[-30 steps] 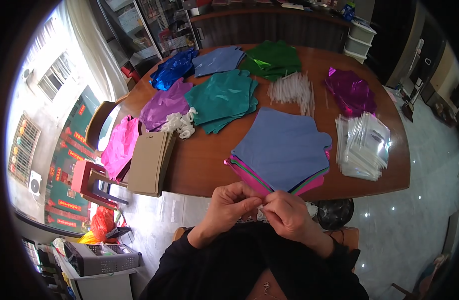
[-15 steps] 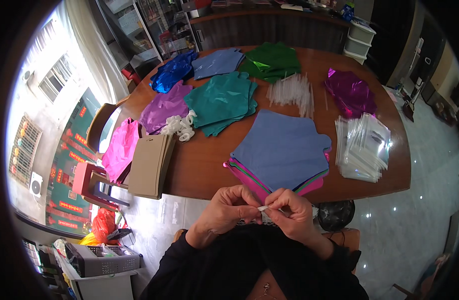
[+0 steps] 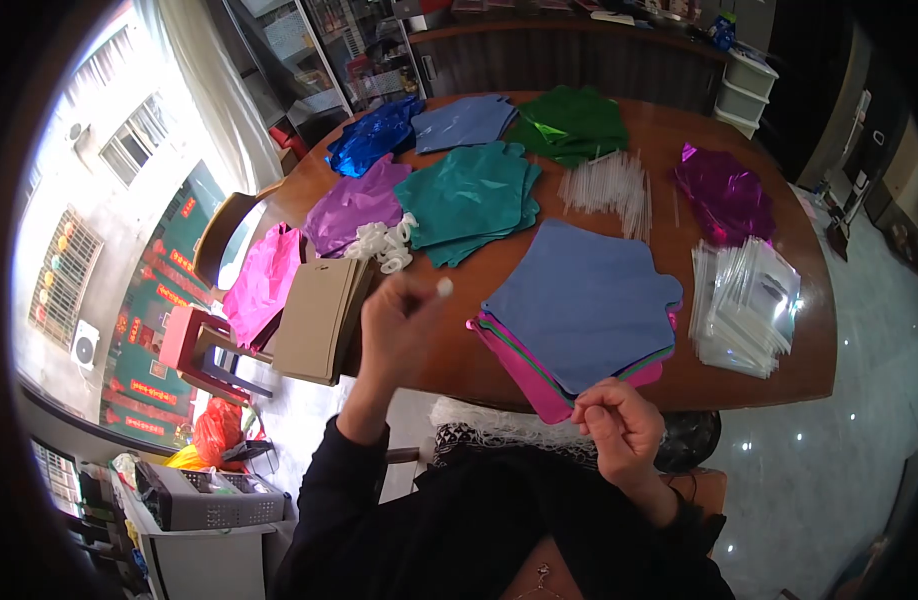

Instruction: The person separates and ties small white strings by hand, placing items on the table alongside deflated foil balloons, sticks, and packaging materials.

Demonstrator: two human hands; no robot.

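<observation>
Pink foil (image 3: 266, 287) lies creased along the left edge of the wooden table (image 3: 439, 365), next to a stack of brown cardboard (image 3: 316, 322) that stands close to the near-left corner. Farther in, violet sheets (image 3: 351, 212) spread inward from the left edge, and past them, toward the far-left corner, sits a crumpled bundle of shiny blue foil (image 3: 372, 140). Several white rings (image 3: 377, 246) are heaped between the violet sheets and the cardboard.

Just on the near side of those rings, the left hand (image 3: 391, 325) is raised over the table, blurred, its fingers pinched on a small white piece (image 3: 445, 287) that shows at their tips. Pale blue sheets (image 3: 464, 124) rest by the far edge, a fanned teal pile (image 3: 466, 200) in front of them, and dark green sheets (image 3: 569, 122) beside them along the same edge. A layered stack (image 3: 584, 300), blue on top with pink and green showing below, reaches the near edge. Clear sticks (image 3: 611, 190) lie beyond it.

At the stack's near corner is the right hand (image 3: 624, 430), fingers curled in against the thumb; whether they hold anything cannot be told. Magenta foil (image 3: 724, 193) and clear packets (image 3: 741, 310) occupy the right edge, the packets nearer the near-right corner.
</observation>
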